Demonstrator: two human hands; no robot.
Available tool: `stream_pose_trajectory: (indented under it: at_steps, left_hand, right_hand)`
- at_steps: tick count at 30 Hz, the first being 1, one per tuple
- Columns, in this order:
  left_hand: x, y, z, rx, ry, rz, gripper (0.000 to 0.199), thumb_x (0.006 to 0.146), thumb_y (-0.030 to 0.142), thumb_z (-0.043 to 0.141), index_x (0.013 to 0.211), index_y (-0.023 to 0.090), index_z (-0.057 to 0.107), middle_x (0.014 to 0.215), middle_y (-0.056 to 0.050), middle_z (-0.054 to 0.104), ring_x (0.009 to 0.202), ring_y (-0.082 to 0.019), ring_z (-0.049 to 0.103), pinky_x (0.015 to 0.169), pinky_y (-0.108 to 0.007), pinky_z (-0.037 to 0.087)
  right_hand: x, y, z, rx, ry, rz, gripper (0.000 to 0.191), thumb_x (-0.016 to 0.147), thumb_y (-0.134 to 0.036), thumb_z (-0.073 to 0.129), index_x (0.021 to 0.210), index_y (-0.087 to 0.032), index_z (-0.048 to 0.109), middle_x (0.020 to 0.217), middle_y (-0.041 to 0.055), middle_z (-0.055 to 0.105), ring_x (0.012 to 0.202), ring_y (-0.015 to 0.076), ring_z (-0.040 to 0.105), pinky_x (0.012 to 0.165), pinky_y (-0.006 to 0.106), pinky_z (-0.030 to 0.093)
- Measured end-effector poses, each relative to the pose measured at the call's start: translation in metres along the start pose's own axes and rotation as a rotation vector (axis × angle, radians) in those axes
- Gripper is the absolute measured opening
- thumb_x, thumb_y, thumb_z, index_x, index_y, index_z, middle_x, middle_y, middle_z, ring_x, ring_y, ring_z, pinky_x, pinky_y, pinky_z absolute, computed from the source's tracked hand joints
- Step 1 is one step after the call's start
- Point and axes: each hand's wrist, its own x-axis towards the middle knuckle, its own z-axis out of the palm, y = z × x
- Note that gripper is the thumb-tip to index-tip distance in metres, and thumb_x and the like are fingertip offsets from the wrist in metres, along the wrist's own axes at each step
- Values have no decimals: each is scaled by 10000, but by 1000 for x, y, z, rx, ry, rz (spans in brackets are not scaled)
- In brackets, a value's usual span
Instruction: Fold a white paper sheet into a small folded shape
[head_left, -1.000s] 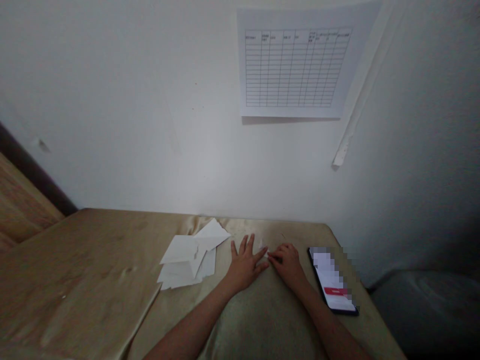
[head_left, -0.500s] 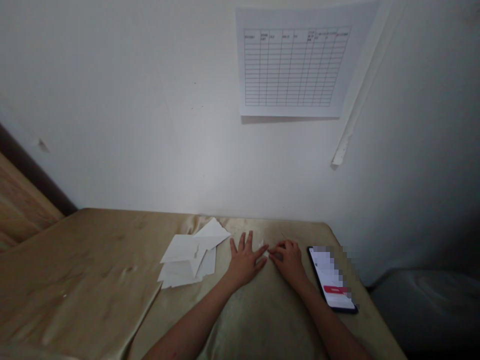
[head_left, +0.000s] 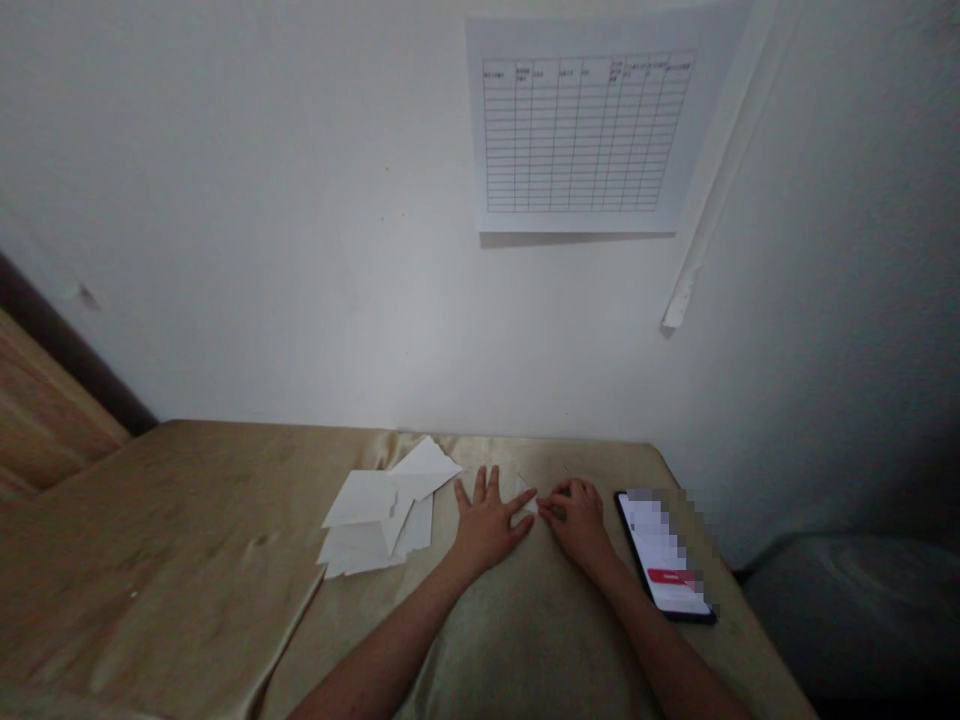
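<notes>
A small piece of folded white paper [head_left: 527, 492] lies on the cloth between my two hands, partly covered by fingers. My left hand [head_left: 484, 525] rests with its fingers spread, the index finger pressing on the paper. My right hand [head_left: 576, 520] pinches the paper's right edge between thumb and fingertips. Left of my left hand, several loose sheets of white paper [head_left: 360, 497] overlap in an untidy pile.
A phone [head_left: 667, 560] with a lit screen lies right of my right hand. Shiny gold-brown cloth [head_left: 210, 520] covers the table. Behind it, a printed table sheet [head_left: 577, 140] hangs on the white wall, beside a strip of trunking [head_left: 705, 230].
Almost nothing differs. My left hand has shifted slightly left, its index finger still on the small paper, and the right hand keeps its pinch.
</notes>
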Motion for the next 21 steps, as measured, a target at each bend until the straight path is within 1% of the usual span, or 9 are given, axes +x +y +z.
stream_pose_trajectory:
  at_steps: [6, 10, 14, 21]
  left_hand:
    - [2, -4, -1, 13, 13, -46, 578, 822, 691, 597, 1370, 520, 525, 1591, -71, 366, 1467, -473, 227, 1086, -779, -6]
    - [2, -4, -3, 11, 15, -45, 573, 822, 675, 613, 1367, 526, 526, 1597, -68, 354, 1468, -480, 223, 1090, -775, -10]
    - [2, -4, -2, 13, 27, -47, 583, 817, 686, 610, 1370, 526, 522, 1607, -60, 337, 1479, -479, 197, 1096, -770, -20]
    - [6, -11, -1, 24, 25, -76, 623, 806, 720, 593, 1387, 511, 511, 1619, -73, 313, 1478, -494, 187, 1091, -774, -2]
  right_hand:
    - [0, 3, 2, -11, 17, -7, 104, 835, -288, 710, 892, -326, 788, 1025, 83, 637, 1071, 291, 509, 983, 460, 381]
    - [0, 2, 2, 0, 31, -13, 99, 828, -281, 717, 883, -322, 787, 1020, 84, 640, 1063, 292, 512, 982, 461, 378]
    - [0, 1, 0, 11, 11, -1, 98, 835, -285, 711, 890, -318, 786, 1032, 81, 638, 1070, 286, 507, 990, 458, 376]
    - [0, 0, 0, 17, 8, 12, 84, 828, -298, 725, 883, -319, 785, 1027, 83, 627, 1074, 293, 502, 1001, 472, 371]
